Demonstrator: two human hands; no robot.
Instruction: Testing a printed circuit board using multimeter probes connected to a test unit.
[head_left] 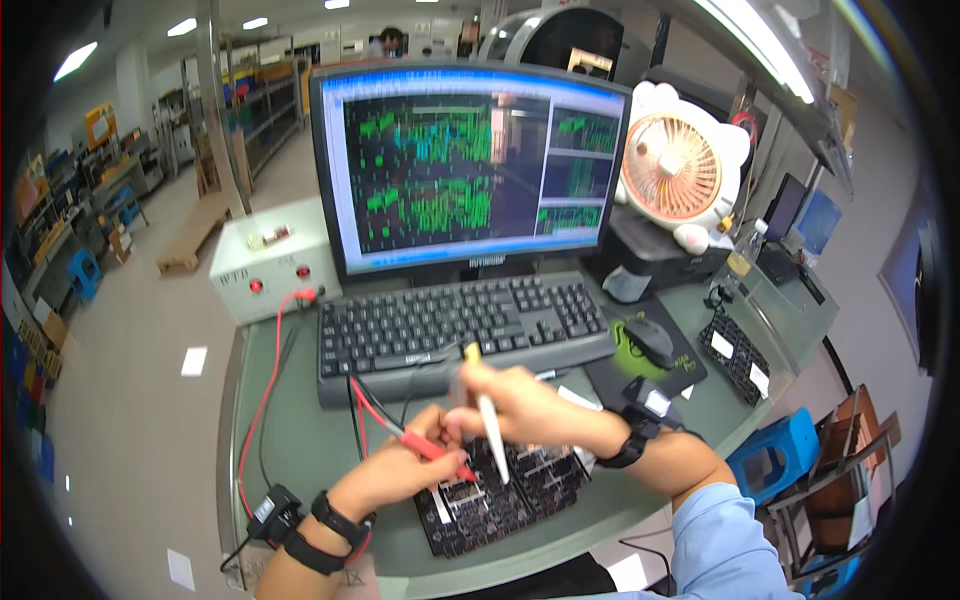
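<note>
A black circuit board [500, 495] with rows of components lies on the grey-green desk near its front edge. My left hand [395, 472] holds a red test probe [435, 450] whose tip touches the board's upper middle; red and black leads run from it back over the desk. My right hand [520, 400] grips a white pen-like tool with a yellow cap [490, 425], point down on the board beside the probe. Both wrists wear black straps.
A black keyboard [455, 325] sits just behind the hands, under a monitor [465, 165] showing a green layout. A white test box [265, 262] stands at back left, a mouse [650, 342] on its pad and a small fan [680, 165] at right. A blue stool [775, 455] is below right.
</note>
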